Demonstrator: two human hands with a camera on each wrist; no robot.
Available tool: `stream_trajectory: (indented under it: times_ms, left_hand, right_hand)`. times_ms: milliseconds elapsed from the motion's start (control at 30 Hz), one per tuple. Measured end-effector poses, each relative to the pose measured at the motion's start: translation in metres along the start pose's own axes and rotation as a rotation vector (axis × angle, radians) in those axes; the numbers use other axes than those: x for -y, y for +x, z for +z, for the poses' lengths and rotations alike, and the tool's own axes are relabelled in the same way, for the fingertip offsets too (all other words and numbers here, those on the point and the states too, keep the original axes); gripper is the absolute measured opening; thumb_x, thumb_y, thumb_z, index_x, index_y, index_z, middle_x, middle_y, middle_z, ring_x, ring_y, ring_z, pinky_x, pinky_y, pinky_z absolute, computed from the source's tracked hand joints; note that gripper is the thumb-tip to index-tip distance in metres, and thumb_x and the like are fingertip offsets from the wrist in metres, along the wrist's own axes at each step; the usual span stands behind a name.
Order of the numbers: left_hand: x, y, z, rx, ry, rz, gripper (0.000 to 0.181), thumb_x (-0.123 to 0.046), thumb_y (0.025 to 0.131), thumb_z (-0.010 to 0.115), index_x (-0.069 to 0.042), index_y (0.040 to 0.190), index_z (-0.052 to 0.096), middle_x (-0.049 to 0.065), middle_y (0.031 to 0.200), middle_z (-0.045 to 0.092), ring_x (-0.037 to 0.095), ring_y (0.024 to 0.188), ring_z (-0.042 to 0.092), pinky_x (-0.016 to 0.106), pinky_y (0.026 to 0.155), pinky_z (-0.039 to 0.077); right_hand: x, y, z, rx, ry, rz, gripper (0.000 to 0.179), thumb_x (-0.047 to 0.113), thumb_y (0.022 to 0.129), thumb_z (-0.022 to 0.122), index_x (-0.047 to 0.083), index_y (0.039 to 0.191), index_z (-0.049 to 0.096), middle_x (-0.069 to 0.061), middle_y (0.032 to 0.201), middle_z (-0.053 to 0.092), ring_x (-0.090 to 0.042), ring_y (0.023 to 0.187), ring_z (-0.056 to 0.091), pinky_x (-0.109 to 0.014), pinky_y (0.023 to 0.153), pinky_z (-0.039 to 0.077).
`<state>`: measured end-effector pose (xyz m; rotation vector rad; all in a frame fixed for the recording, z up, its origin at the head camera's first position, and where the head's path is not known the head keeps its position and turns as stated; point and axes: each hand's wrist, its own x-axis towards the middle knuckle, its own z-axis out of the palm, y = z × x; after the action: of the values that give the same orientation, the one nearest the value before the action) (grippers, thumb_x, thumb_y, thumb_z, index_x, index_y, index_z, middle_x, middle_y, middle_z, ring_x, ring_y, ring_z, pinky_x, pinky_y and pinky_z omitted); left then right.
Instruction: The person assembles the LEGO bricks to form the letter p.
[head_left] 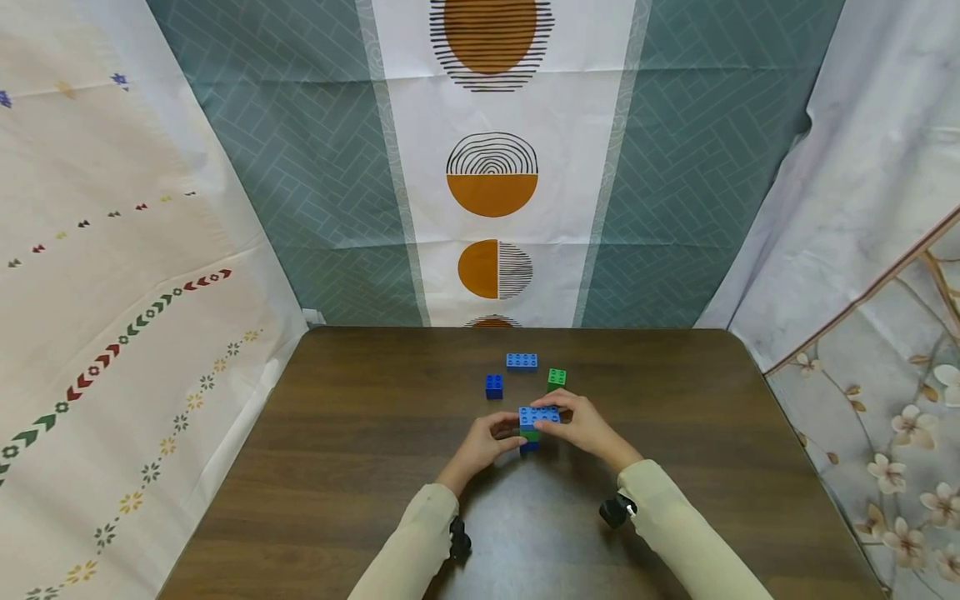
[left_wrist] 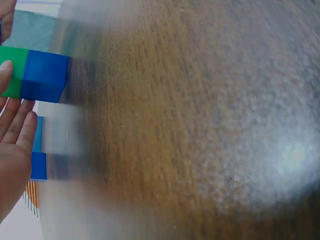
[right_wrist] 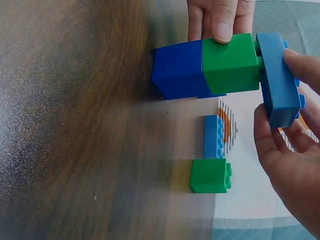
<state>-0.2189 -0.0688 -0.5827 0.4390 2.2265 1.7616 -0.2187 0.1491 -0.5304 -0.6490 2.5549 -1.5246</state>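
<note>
Near the middle of the table, a green brick [right_wrist: 231, 67] sits on top of a dark blue brick [right_wrist: 177, 70], forming a small upright stack. My left hand [head_left: 482, 448] pinches the green brick, its thumb against one side. My right hand [head_left: 588, 429] holds a long light blue brick [right_wrist: 280, 80] by its edges, over the green brick. In the right wrist view, some green studs show in a narrow gap beneath the light blue brick, which overhangs the stack to the right. The left wrist view shows the dark blue brick's lower part close to the tabletop.
Behind the hands lie a second light blue brick [head_left: 521, 362], a second dark blue brick [head_left: 493, 387] and a second green brick [head_left: 557, 377]. They stand apart on the brown wooden table [head_left: 360, 467]. Patterned cloths hang behind and along both sides.
</note>
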Motion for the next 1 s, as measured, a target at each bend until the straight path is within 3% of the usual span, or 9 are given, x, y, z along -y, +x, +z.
stream_trajectory:
  times_ms: [333, 767, 1000]
  left_hand:
    - [-0.0015, -0.0004, 0.0002, 0.000, 0.013, -0.010, 0.035, -0.011, 0.088, 0.071, -0.007, 0.122, 0.063, 0.010, 0.121, 0.064, 0.026, 0.111, 0.062, 0.038, 0.093, 0.052]
    - [0.0016, 0.0012, 0.0004, -0.004, 0.001, 0.026, 0.035, -0.007, 0.087, 0.071, -0.003, 0.120, 0.063, 0.014, 0.119, 0.064, 0.029, 0.111, 0.061, 0.036, 0.092, 0.052]
    - [0.0007, 0.0009, 0.0005, -0.001, -0.003, -0.006, 0.034, -0.008, 0.087, 0.071, -0.006, 0.121, 0.064, 0.010, 0.120, 0.064, 0.025, 0.112, 0.061, 0.034, 0.093, 0.052]
  right_hand:
    - [-0.0090, 0.0023, -0.0032, 0.033, 0.015, 0.048, 0.038, 0.029, 0.086, 0.074, 0.010, 0.119, 0.068, -0.003, 0.113, 0.060, -0.022, 0.098, 0.054, -0.034, 0.087, 0.051]
    - [-0.0054, 0.0017, -0.0024, 0.025, -0.014, -0.004, 0.033, 0.028, 0.085, 0.075, 0.014, 0.114, 0.070, -0.003, 0.111, 0.061, -0.020, 0.095, 0.056, -0.034, 0.084, 0.054]
    - [-0.0088, 0.0022, -0.0019, 0.032, -0.024, -0.012, 0.033, 0.026, 0.084, 0.075, 0.013, 0.114, 0.070, -0.004, 0.110, 0.062, -0.019, 0.093, 0.056, -0.029, 0.081, 0.053]
